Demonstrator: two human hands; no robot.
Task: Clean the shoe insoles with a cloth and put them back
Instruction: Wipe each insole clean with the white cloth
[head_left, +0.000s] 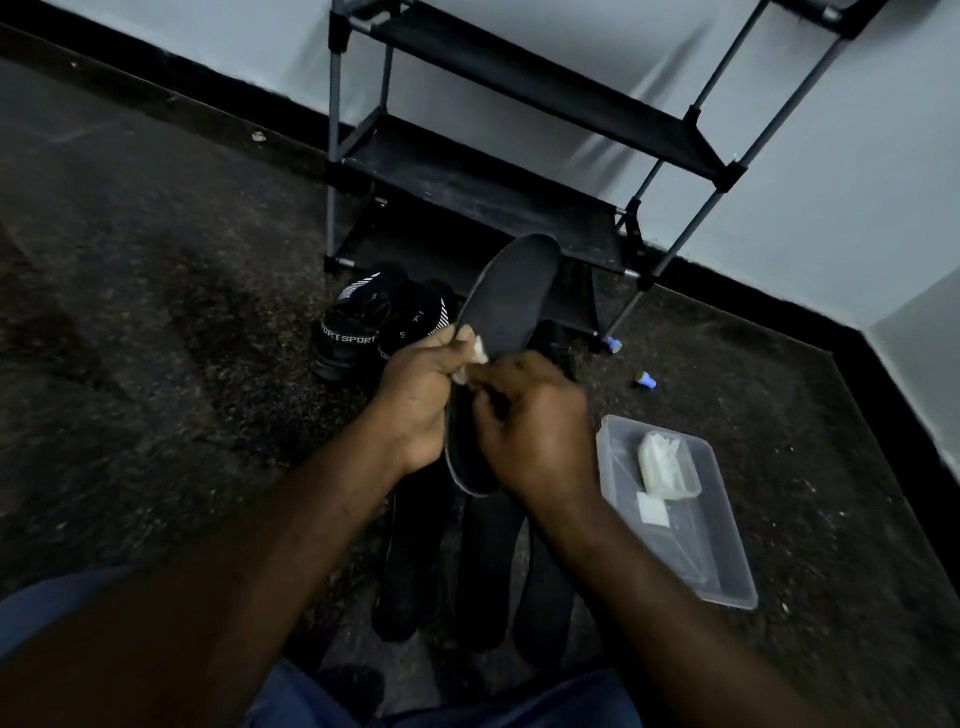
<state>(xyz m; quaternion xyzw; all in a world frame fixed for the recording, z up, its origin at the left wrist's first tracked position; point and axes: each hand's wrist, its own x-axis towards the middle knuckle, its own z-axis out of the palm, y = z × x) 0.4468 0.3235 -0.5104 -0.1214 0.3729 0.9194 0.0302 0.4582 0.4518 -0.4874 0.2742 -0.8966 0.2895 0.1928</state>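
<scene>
Black shoes (358, 332) on the floor at 10 o'clock of the hands. At centre, left grip (415, 400) curled round the edge of the raised insole (514, 301), right grip (535, 436) pinching a white cloth (479, 353) against it, three more insoles (488, 571) flat on the floor at 6 o'clock. Clear tray (717, 561) at 3 o'clock.

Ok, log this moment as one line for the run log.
phase: wiping | left hand: grips raised insole | right hand: pinches white cloth against it | floor: three more insoles
</scene>
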